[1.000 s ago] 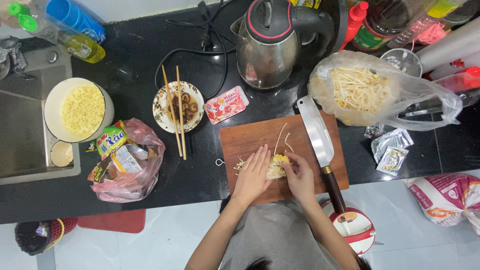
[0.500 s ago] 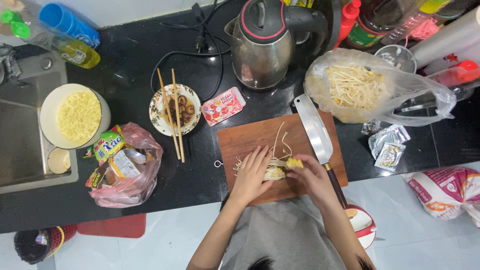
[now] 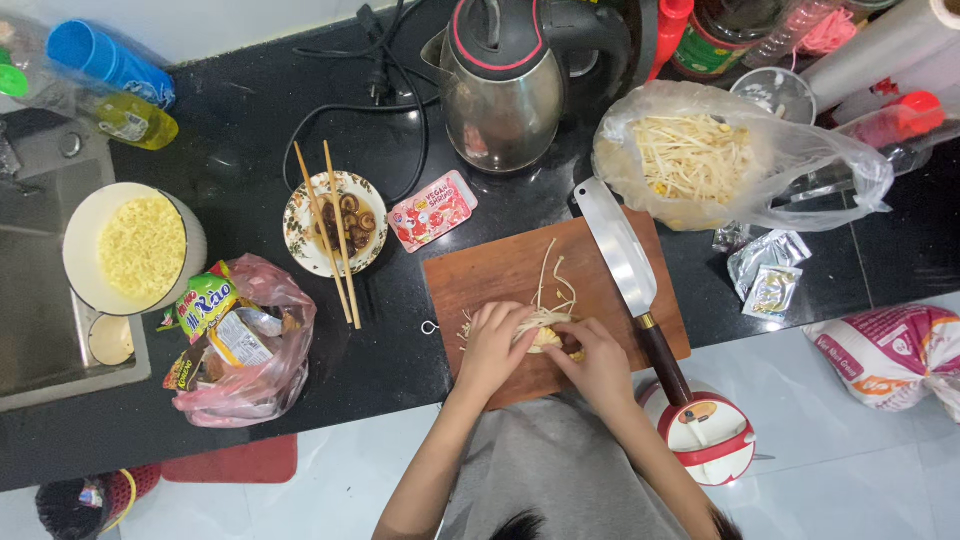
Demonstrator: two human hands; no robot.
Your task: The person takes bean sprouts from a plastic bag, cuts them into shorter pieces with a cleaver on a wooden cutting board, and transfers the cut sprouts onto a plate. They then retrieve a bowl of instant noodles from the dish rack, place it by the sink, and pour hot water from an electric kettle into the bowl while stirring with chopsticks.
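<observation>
My left hand (image 3: 492,345) and my right hand (image 3: 598,362) meet over the near edge of a brown wooden cutting board (image 3: 500,272). Between their fingers they pinch a small pale yellow bunch of bean sprouts (image 3: 546,333). A few loose sprout strands (image 3: 550,272) lie on the board just beyond the hands. A cleaver (image 3: 620,255) with a dark wooden handle rests along the board's right side, blade pointing away.
A clear bag of bean sprouts (image 3: 700,155) and a steel kettle (image 3: 503,85) stand behind the board. Left are a pink packet (image 3: 432,211), a plate of mushrooms with chopsticks (image 3: 335,222), a pot of dry noodles (image 3: 137,247), a bag of wrappers (image 3: 238,340) and a sink (image 3: 30,290).
Both hands have stayed on the sprout bunch at the board's near edge, the fingers shifting slightly around it. The camera view has drifted a little.
</observation>
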